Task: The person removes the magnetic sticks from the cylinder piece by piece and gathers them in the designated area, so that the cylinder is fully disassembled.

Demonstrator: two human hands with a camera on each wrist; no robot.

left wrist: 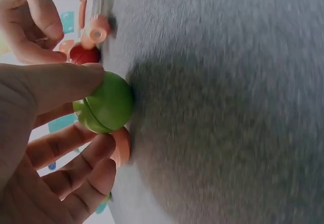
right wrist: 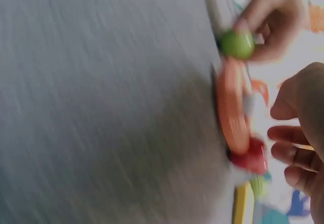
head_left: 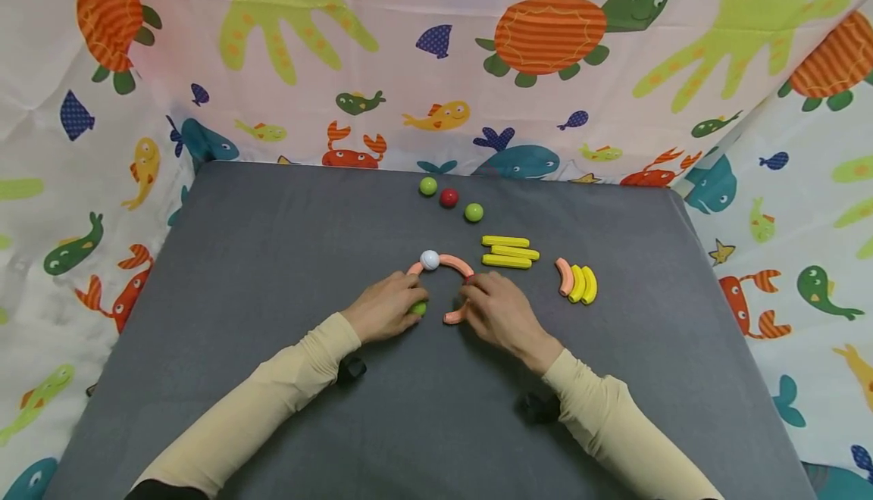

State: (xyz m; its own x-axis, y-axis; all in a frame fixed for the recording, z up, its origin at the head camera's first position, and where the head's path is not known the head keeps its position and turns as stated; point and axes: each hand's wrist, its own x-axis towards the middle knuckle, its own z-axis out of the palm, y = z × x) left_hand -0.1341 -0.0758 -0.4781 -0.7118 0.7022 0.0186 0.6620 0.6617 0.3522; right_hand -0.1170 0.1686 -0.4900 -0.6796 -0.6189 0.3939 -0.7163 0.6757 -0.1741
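In the head view, an arc of salmon-pink curved pieces (head_left: 455, 263) and a white ball (head_left: 429, 260) lies on the grey table between the hands. My left hand (head_left: 387, 307) pinches a green ball (left wrist: 109, 102) between thumb and fingers, low over the cloth and against the end of a pink piece (left wrist: 121, 147). Just off the arc's right side is my right hand (head_left: 503, 314), its fingers loosely bent and holding nothing. In the right wrist view, a red ball (right wrist: 251, 155) joins a curved pink piece (right wrist: 233, 107) near those fingertips (right wrist: 277, 133).
At the back lie two green balls (head_left: 427, 186) and a red ball (head_left: 449, 198). Three yellow sticks (head_left: 509, 252) are right of the arc. Further right sit a pink curved piece (head_left: 564, 277) and two yellow ones (head_left: 582, 285). A sea-animal curtain (head_left: 382, 68) surrounds the table.
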